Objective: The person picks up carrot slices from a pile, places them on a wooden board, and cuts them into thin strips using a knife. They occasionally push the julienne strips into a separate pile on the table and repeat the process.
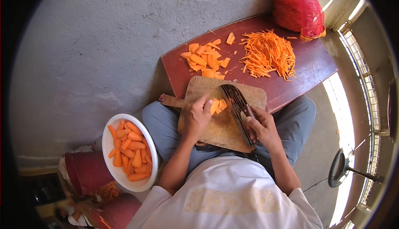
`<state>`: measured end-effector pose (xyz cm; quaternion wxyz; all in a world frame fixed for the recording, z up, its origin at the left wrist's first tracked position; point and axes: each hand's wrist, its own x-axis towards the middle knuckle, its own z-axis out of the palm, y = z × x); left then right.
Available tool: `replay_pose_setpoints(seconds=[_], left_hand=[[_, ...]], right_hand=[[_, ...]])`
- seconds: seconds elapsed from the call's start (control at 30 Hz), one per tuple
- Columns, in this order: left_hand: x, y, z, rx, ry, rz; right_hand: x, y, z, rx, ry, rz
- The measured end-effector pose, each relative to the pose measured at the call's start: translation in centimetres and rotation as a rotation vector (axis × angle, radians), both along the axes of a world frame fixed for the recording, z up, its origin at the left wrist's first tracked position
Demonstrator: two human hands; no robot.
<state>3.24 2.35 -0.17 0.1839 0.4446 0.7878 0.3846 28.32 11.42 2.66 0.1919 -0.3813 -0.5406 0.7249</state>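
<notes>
My left hand [196, 117] presses down on a small stack of carrot slices [219, 105] lying on a wooden cutting board [224, 125] that rests across my lap. My right hand [262, 127] grips the handle of a broad knife [235, 100], whose blade lies on the board just right of the slices. Further out, a dark red board [307, 69] on the floor carries a pile of flat carrot slices [205, 58] and a heap of thin carrot strips [268, 54].
A white bowl [108, 146] with several peeled carrot chunks sits on the floor at my left. Red plastic containers [85, 171] stand beside it. A red mesh sack [297, 6] lies beyond the red board. A metal window grille [365, 83] runs along the right.
</notes>
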Motion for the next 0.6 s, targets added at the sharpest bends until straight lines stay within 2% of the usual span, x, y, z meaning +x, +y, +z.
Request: replay_pose_setpoints(seconds=[0.03, 0.23, 0.33, 0.43, 0.53, 0.6], left_hand=[[0.1, -0.3, -0.5, 0.056, 0.094, -0.03], [0.6, -1.5, 0.1, 0.059, -0.098, -0.114], [0.3, -1.0, 0.9, 0.111, 0.106, -0.219], [-1.4, -0.2, 1.2, 0.108, 0.298, -0.433], [-2.3, 0.0, 1.1, 0.093, 0.366, -0.554], [-1.9, -0.2, 1.1, 0.131, 0.367, -0.482]], right_hand=[[0.1, -0.1, -0.4, 0.001, 0.014, -0.002], [0.9, -1.0, -1.9, -0.039, 0.069, -0.021], [0.9, -0.8, -1.7, -0.038, 0.066, -0.022], [0.7, -0.5, -1.0, -0.007, 0.015, -0.016], [0.7, -0.2, -0.9, 0.019, -0.016, 0.004], [0.8, -0.2, -0.7, 0.027, -0.028, 0.007]])
